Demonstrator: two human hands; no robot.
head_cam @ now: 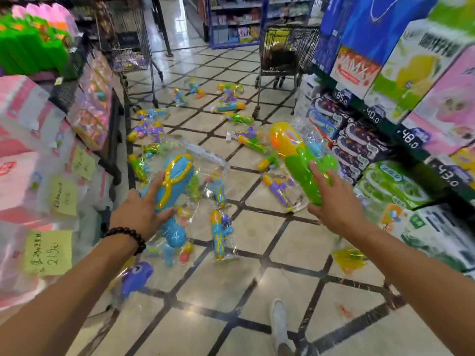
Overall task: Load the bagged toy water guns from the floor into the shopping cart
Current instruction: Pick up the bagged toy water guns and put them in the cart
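Two bagged water guns are lifted off the floor: a blue one gripped by the left hand, a green-and-yellow one held by the right hand, fingers wrapped around its body. Many more bagged guns lie scattered over the tiled floor. The shopping cart stands well ahead — its contents appear dark and unclear. Loading looks far from complete.

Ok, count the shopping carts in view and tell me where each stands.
2. One shopping cart stands at the far right of the aisle beside the right-hand shelves; the other cart stands far left, against the left display. More may be hidden beyond the shelving.
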